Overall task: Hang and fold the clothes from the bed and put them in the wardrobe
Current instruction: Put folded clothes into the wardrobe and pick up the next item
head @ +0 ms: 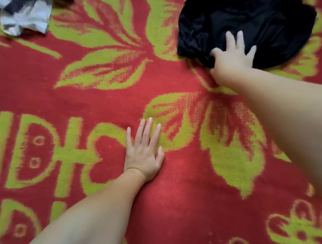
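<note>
A crumpled black garment [255,21] lies at the top right of the bed's red and green blanket [102,105]. My right hand [231,56] lies on the near edge of the black garment with fingers spread; its thumb sits at the cloth's edge, where the fabric bunches. My left hand [144,152] rests flat on the blanket in the middle, fingers straight, holding nothing. A grey and black garment [23,13] lies bunched at the top left corner, away from both hands.
The blanket, patterned with large green leaves and letters, fills the whole view. Bare blanket stretches between the two garments and around my left hand.
</note>
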`<state>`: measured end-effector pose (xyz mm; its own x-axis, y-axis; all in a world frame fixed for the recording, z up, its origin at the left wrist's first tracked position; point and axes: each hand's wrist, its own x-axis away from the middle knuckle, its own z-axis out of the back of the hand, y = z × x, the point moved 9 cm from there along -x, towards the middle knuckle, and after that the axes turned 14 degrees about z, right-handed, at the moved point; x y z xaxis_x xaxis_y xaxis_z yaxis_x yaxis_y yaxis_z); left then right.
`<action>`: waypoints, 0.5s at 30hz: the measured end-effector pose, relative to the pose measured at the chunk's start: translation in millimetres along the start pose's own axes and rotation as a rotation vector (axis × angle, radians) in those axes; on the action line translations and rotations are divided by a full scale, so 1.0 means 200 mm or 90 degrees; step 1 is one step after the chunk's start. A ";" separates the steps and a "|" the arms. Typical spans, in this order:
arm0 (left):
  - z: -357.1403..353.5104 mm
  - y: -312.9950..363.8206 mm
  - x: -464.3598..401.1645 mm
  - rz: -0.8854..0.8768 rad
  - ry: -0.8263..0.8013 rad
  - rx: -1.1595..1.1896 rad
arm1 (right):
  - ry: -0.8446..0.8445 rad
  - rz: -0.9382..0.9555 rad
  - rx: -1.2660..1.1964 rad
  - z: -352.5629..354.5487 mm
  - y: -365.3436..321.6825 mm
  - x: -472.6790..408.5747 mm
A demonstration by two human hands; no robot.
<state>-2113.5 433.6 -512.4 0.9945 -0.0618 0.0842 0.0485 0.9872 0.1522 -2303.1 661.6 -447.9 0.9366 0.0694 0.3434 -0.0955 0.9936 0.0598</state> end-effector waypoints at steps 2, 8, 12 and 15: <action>0.00 -0.01 0.00 0.001 0.008 -0.001 | 0.012 0.014 -0.048 -0.02 0.00 0.02; 0.00 -0.01 0.00 -0.002 0.011 0.008 | 0.071 0.116 -0.085 -0.04 -0.16 0.20; -0.01 0.00 -0.01 0.001 0.000 -0.001 | 0.050 0.160 -0.056 -0.15 -0.31 0.42; -0.01 0.00 -0.01 0.016 -0.046 0.006 | 0.028 0.180 -0.041 -0.22 -0.43 0.64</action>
<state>-2115.3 433.5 -513.8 0.9861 -0.0481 0.1588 0.0228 0.9872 0.1577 -2160.5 589.0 -450.7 0.8895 0.3466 0.2976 -0.3346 0.9378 -0.0921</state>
